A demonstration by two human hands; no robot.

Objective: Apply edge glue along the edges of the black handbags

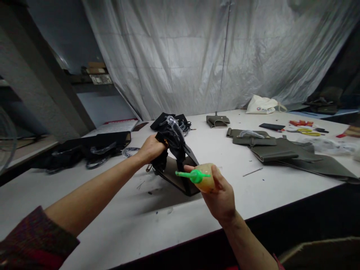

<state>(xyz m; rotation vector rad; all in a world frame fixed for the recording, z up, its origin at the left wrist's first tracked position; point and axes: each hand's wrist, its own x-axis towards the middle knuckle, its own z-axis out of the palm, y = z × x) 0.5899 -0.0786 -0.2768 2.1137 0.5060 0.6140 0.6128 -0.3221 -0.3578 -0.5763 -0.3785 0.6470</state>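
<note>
My left hand (153,149) is closed on the upper part of a black bag (176,148), which stands tilted on the white table. Clear plastic wraps the bag's handle (174,127), and its stiff lower panels spread apart beneath. In my right hand (221,197) is a squeeze bottle (207,176) with yellowish contents and a bright green nozzle cap. The nozzle points left, in front of the bag's lower panel. My fingers wrap round the bottle's body. The bag's far side is hidden from me.
Black bag pieces (98,150) lie at the left, and more black pieces (165,118) sit behind the bag. Grey-green leather pieces (292,153) spread over the right side, near a thin metal tool (252,172). Yellow-handled scissors (308,131) and a cream cloth bag (260,105) are farther back.
</note>
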